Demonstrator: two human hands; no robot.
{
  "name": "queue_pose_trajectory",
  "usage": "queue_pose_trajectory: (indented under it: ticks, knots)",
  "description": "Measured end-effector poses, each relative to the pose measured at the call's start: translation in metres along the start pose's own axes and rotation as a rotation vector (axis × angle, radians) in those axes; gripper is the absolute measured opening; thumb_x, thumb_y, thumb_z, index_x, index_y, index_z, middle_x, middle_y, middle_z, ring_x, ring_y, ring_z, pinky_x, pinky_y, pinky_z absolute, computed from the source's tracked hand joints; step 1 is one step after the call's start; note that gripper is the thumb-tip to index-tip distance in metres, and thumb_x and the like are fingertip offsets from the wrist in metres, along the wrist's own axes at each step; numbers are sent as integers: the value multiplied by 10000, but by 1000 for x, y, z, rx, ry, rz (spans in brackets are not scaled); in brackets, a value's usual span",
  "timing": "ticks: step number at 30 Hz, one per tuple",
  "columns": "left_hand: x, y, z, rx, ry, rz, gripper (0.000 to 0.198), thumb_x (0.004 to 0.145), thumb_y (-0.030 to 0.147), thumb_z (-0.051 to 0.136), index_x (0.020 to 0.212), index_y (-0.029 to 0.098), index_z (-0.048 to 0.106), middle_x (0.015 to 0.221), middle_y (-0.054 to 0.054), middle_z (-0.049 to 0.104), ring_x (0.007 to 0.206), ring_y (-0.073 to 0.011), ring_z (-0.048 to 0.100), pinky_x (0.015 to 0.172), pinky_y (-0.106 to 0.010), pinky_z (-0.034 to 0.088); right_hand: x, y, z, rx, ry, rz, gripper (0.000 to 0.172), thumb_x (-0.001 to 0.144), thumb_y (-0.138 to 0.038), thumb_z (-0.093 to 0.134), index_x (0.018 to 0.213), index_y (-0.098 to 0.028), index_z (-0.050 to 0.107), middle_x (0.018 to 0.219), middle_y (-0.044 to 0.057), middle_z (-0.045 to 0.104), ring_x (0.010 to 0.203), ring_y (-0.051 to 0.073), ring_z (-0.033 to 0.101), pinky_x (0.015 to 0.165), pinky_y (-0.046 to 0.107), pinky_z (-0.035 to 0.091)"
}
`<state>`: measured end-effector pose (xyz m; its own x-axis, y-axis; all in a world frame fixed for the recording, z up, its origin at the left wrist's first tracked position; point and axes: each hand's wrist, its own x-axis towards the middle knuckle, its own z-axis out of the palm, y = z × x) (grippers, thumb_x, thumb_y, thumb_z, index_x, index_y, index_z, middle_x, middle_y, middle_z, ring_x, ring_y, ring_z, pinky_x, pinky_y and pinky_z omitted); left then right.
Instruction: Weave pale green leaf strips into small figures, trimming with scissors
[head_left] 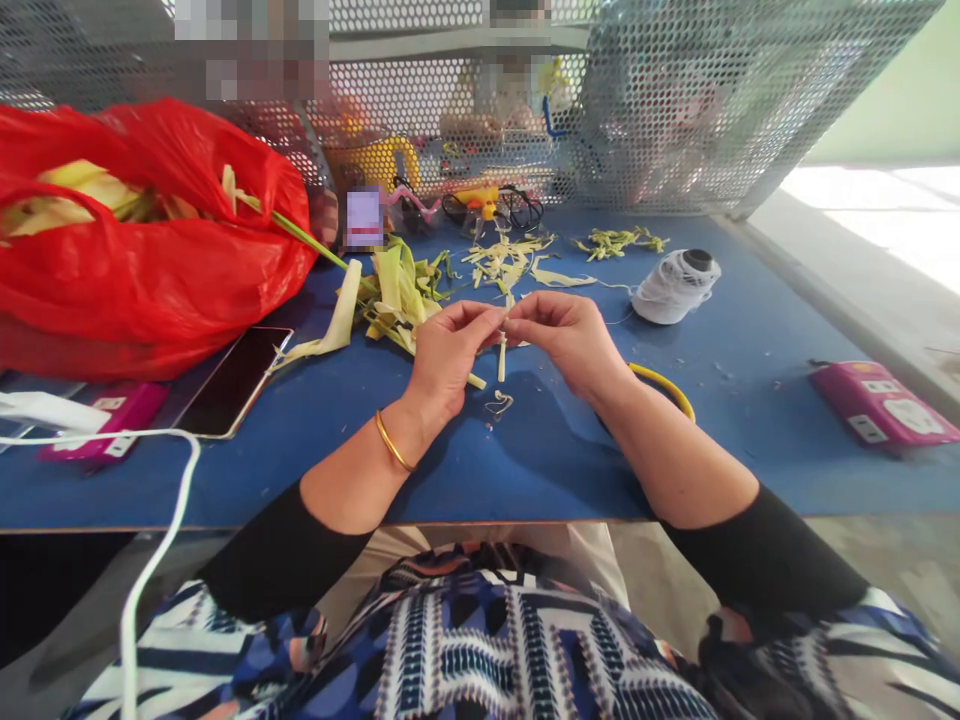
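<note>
My left hand (450, 352) and my right hand (571, 338) meet above the blue table (570, 450), fingertips pinched together on a thin pale leaf strip (502, 358) that hangs down between them. A white thread runs from the strip toward the white thread spool (675, 285) at the right. A heap of pale green leaf strips (397, 290) lies just beyond my left hand. A small curl of cut strip (498, 403) rests on the table below my hands. A gold bangle circles my left wrist.
A red plastic bag (142, 240) with leaves fills the far left. A phone (236, 380), pink power strips (881, 402), a white cable (150, 570) and a yellow ring (664, 385) lie on the table. A perforated metal screen (675, 100) stands behind, with leaf scraps (619, 240) before it.
</note>
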<state>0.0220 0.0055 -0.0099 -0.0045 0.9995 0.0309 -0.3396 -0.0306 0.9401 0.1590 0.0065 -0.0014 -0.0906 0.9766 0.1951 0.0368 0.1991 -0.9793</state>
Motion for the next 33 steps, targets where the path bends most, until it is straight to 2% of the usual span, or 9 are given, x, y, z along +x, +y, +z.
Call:
queue_pose_trajectory:
  ticks: [5, 9, 13, 15, 17, 19, 22, 28, 33]
  knots:
    - [-2, -2, 1, 96, 59, 120, 71, 681, 233, 754, 657, 195, 699, 679, 14, 685, 692, -114, 623, 745, -254, 515, -5, 2, 8, 122, -16, 104, 358, 619, -466, 835, 710, -182, 637, 696, -7, 667, 698, 133, 634, 755, 319, 541]
    - [-2, -1, 2, 81, 72, 87, 99, 660, 248, 796, 674, 187, 720, 695, -1, 698, 700, -119, 629, 736, -251, 515, -5, 3, 5, 131, -28, 132, 378, 625, -505, 816, 705, -194, 618, 696, -9, 654, 693, 135, 625, 744, 319, 538]
    - [6, 4, -6, -32, 165, 12, 189, 642, 314, 840, 711, 183, 722, 681, 1, 675, 678, -111, 641, 720, -247, 531, 10, 7, -23, -183, 46, 9, 287, 679, -436, 778, 671, -192, 628, 651, -12, 624, 653, 130, 569, 679, 299, 480]
    - [12, 9, -12, -66, 199, 3, 208, 651, 338, 839, 712, 187, 711, 668, 7, 661, 683, -109, 649, 722, -242, 543, 19, 12, -37, -423, 47, 21, 222, 661, -357, 789, 633, -191, 644, 618, -13, 609, 632, 133, 540, 649, 295, 445]
    - [16, 14, -18, -85, 214, 10, 218, 658, 356, 837, 719, 193, 704, 671, 11, 660, 694, -111, 658, 726, -241, 552, 26, 21, -45, -567, -20, 82, 145, 649, -266, 784, 617, -194, 662, 634, -2, 635, 646, 147, 552, 646, 296, 428]
    - [19, 17, -22, -93, 220, 21, 225, 659, 364, 836, 725, 197, 701, 671, 14, 660, 693, -110, 661, 724, -241, 556, 29, 29, -45, -630, -119, 110, 90, 646, -206, 765, 621, -199, 679, 661, 0, 662, 666, 153, 566, 650, 288, 419]
    - [19, 18, -22, -99, 203, 10, 220, 659, 351, 835, 722, 188, 702, 666, 12, 660, 659, -99, 648, 711, -237, 555, 29, 38, -38, -697, -212, 53, 49, 659, -197, 743, 654, -209, 696, 665, -18, 670, 665, 143, 557, 641, 267, 397]
    - [15, 10, -16, -99, 138, -101, 181, 662, 293, 822, 697, 157, 708, 649, -2, 659, 593, -83, 611, 682, -239, 543, 25, 37, -31, -788, -233, -34, 40, 716, -218, 706, 678, -210, 693, 658, -31, 666, 614, 126, 526, 607, 254, 359]
    - [14, 7, -14, -113, 141, -145, 170, 654, 259, 824, 679, 146, 699, 648, -10, 664, 582, -79, 607, 661, -231, 545, 21, 36, -24, -797, -261, -32, 51, 726, -193, 702, 685, -213, 680, 737, -9, 700, 688, 149, 569, 653, 266, 383]
